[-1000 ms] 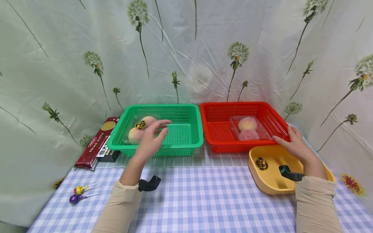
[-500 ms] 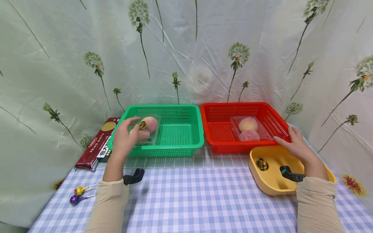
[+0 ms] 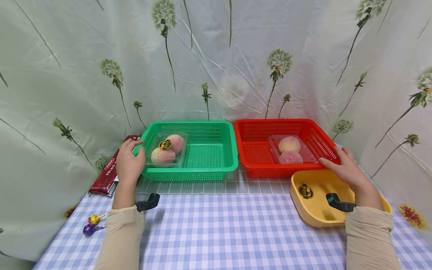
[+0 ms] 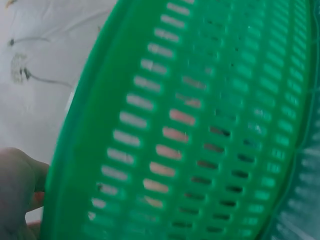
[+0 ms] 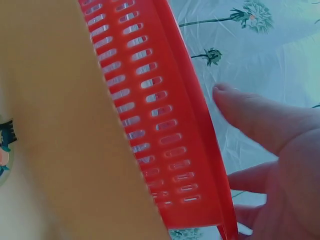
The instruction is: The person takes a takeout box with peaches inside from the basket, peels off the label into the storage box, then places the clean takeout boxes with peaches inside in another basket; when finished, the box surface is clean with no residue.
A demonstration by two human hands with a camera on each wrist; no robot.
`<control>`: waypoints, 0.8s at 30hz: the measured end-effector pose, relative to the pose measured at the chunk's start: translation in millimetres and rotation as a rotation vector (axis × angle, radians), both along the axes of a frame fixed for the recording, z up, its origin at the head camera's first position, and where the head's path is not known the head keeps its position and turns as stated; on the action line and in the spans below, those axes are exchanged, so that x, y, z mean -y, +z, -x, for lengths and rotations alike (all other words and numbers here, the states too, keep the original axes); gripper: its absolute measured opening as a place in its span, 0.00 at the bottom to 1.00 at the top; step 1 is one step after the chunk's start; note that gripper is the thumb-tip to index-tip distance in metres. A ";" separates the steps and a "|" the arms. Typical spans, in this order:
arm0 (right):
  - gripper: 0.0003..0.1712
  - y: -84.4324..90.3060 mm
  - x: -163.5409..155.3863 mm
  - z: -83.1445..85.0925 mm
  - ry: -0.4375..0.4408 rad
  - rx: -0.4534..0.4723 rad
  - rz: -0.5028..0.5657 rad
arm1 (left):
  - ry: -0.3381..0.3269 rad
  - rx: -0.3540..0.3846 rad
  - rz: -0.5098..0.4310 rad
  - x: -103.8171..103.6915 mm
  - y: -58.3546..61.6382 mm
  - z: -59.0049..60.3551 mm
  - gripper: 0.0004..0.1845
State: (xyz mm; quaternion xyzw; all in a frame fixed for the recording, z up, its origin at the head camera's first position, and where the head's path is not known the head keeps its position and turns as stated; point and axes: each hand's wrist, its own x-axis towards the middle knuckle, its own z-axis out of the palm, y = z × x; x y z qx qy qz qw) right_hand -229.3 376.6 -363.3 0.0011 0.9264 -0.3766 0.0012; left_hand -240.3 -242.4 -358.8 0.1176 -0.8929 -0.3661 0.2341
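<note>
Two baskets stand side by side at the back of the bench (image 3: 216,228): one green basket (image 3: 209,165) and, touching its right side, one red basket (image 3: 256,165). Each holds one clear pack of two peaches, the green basket's pack (image 3: 166,149) in its left half. The left hand (image 3: 129,165) sits at the green basket's left rim, fingers curled over the edge in a light grip. The right hand (image 3: 344,170) rests with loosely spread fingers on the red basket's right rim, clasping nothing. One yellow tray (image 3: 314,210) lies just in front of the red basket. Left of the green basket lie one dark red packet (image 3: 104,180) and two lollipops (image 3: 91,224).
</note>
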 end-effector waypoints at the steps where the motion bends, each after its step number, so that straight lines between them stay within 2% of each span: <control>1: 0.51 1.0 2.0 0.0 -0.011 -0.027 0.001 | -0.001 0.012 -0.007 2.2 -1.4 0.1 0.21; 6: 0.43 11.0 20.0 -0.2 -0.041 -0.240 0.032 | -0.019 0.095 -0.058 7.4 -8.1 1.6 0.23; 10: 0.36 27.1 50.1 -1.3 0.008 -0.355 0.079 | -0.005 0.158 -0.121 8.4 -11.8 2.8 0.25; 13: 0.32 37.1 79.3 0.5 0.081 -0.410 0.080 | 0.010 0.200 -0.159 8.3 -13.1 3.9 0.26; 17: 0.29 44.8 119.2 5.6 0.184 -0.438 0.097 | 0.021 0.215 -0.197 8.6 -13.6 6.4 0.26; 24: 0.24 41.2 191.3 18.5 0.327 -0.487 0.193 | 0.035 0.207 -0.221 9.6 -12.2 6.7 0.25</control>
